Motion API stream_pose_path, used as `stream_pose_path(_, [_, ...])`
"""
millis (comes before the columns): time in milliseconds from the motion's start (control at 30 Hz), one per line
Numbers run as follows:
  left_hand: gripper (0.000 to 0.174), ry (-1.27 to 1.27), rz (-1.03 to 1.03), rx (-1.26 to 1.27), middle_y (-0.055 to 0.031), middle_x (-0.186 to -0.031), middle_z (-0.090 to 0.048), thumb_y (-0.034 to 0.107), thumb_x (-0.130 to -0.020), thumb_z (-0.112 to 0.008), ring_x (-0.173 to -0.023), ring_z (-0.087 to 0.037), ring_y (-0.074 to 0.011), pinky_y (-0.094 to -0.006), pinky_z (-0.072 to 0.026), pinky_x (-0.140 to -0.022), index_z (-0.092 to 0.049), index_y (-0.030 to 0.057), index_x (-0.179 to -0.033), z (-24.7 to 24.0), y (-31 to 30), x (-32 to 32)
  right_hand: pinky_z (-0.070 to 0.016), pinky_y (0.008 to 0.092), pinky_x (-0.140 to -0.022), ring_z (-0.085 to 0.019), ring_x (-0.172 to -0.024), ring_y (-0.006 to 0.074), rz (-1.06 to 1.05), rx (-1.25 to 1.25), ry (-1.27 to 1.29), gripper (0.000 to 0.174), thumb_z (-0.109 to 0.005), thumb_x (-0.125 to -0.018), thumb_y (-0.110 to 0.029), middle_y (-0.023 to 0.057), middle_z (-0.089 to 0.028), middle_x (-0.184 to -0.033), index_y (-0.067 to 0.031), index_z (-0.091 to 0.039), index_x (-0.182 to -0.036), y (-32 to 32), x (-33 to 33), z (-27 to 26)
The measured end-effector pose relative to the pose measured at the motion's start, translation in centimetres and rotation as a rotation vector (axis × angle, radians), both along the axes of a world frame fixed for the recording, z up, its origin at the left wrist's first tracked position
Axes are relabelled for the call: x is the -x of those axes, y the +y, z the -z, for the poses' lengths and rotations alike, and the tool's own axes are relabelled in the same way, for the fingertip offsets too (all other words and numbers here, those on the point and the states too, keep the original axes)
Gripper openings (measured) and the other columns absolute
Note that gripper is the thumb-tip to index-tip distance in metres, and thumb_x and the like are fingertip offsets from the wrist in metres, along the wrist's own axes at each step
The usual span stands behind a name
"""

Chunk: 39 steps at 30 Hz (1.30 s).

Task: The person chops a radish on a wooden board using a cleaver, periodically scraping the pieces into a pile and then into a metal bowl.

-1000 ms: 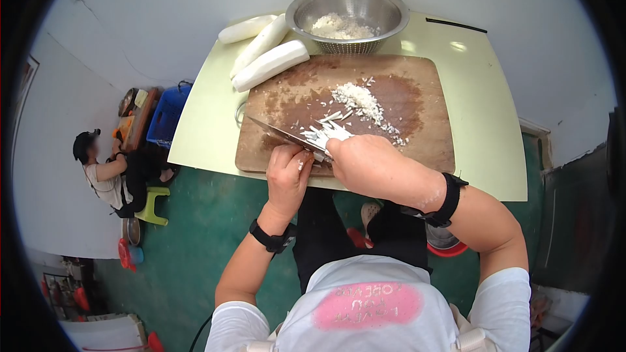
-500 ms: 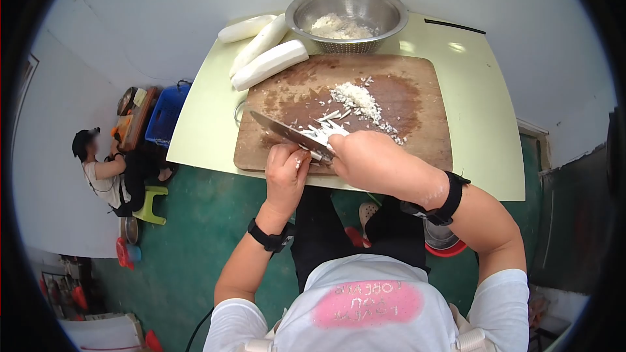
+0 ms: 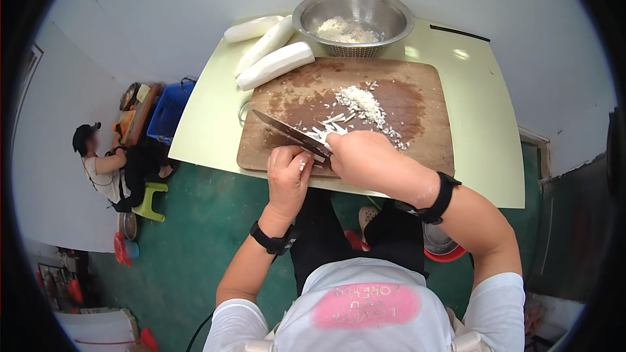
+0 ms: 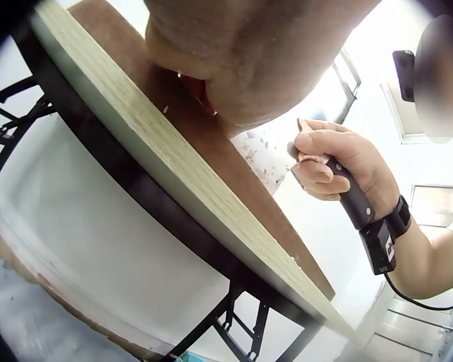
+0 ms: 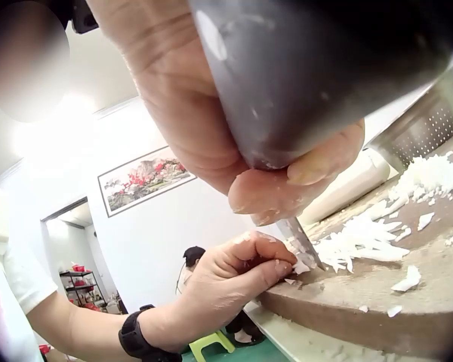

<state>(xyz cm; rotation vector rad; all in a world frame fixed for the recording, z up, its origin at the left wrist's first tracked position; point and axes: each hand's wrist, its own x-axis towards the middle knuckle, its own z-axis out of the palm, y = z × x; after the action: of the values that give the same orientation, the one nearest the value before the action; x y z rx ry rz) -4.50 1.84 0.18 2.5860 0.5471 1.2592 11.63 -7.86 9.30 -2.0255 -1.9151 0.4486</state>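
Observation:
In the head view my right hand [image 3: 372,161] grips a kitchen knife [image 3: 287,130], whose blade slants over the near left of the wooden cutting board [image 3: 424,146]. Its dark handle [image 5: 309,83] fills the top of the right wrist view. Close beside the blade, my left hand [image 3: 288,175] has its fingers curled and pinches white radish strips at the board's near edge; the fingers hide most of them. Cut radish strips [image 3: 317,133] lie just beyond the blade. Farther back is a heap of finely chopped radish [image 3: 360,103].
Several whole peeled radishes [image 3: 277,65] lie at the table's back left, one overlapping the board's corner. Behind the board stands a steel colander [image 3: 385,32] with chopped white pieces in it. Another person [image 3: 107,166] sits at the far left near a blue crate [image 3: 171,112].
The blade has tilted, so more of its flat side shows than a second ago. Both hands stay at nearly the same spot on the board. The head view has shifted slightly.

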Motion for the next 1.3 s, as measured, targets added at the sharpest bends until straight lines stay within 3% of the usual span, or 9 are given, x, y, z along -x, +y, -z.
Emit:
stream_pose_path(67, [0.017,0.007,-0.009,0.001,-0.0107,-0.089,-0.062,-0.006,-0.071,-0.070,-0.084,-0.058,-0.0303,-0.0388,-0.0476,-0.073,-0.064,0.0015,-0.085,0.3,-0.2,0.1,-0.0513,0.0521,-0.066,-0.065,-0.071,0.0431,0.016,-0.071,0.063,0.014,-0.055,-0.083,-0.011,0.0255,-0.063,-0.069,0.0018,-0.060,-0.084,-0.9,-0.1,-0.4])
stream_pose_path(300, [0.017,-0.030,0.004,0.015,-0.0117,-0.088,-0.062,-0.006,-0.072,-0.070,-0.084,-0.058,-0.0314,-0.0393,-0.0481,-0.074,-0.064,0.0008,-0.086,0.5,0.0,0.1,-0.0519,0.0516,-0.064,-0.064,-0.068,0.0441,-0.035,-0.070,0.059,0.014,-0.055,-0.083,-0.011,0.0261,-0.063,-0.069,0.0022,-0.060,-0.084,-1.0,0.3,0.3])
stream_pose_path(700, [0.016,-0.048,-0.056,0.067,-0.0111,-0.092,-0.061,-0.002,-0.072,-0.071,-0.088,-0.057,-0.0316,-0.0408,-0.0465,-0.078,-0.065,0.0017,-0.086,0.9,-0.5,0.3,-0.0526,0.0498,-0.069,-0.066,-0.075,0.0422,-0.047,-0.080,0.040,0.014,-0.056,-0.083,-0.011,0.0246,-0.066,-0.075,0.0013,-0.063,-0.086,1.1,0.9,0.7])
stream_pose_path(1300, [0.016,-0.032,-0.056,0.033,-0.0098,-0.090,-0.063,0.000,-0.072,-0.073,-0.089,-0.058,-0.0311,-0.0420,-0.0467,-0.079,-0.066,0.0024,-0.086,1.1,-0.1,0.5,-0.0520,0.0509,-0.063,-0.065,-0.067,0.0425,-0.062,-0.085,0.031,0.012,-0.056,-0.082,-0.011,0.0241,-0.063,-0.066,0.0006,-0.060,-0.082,0.3,1.2,0.8])
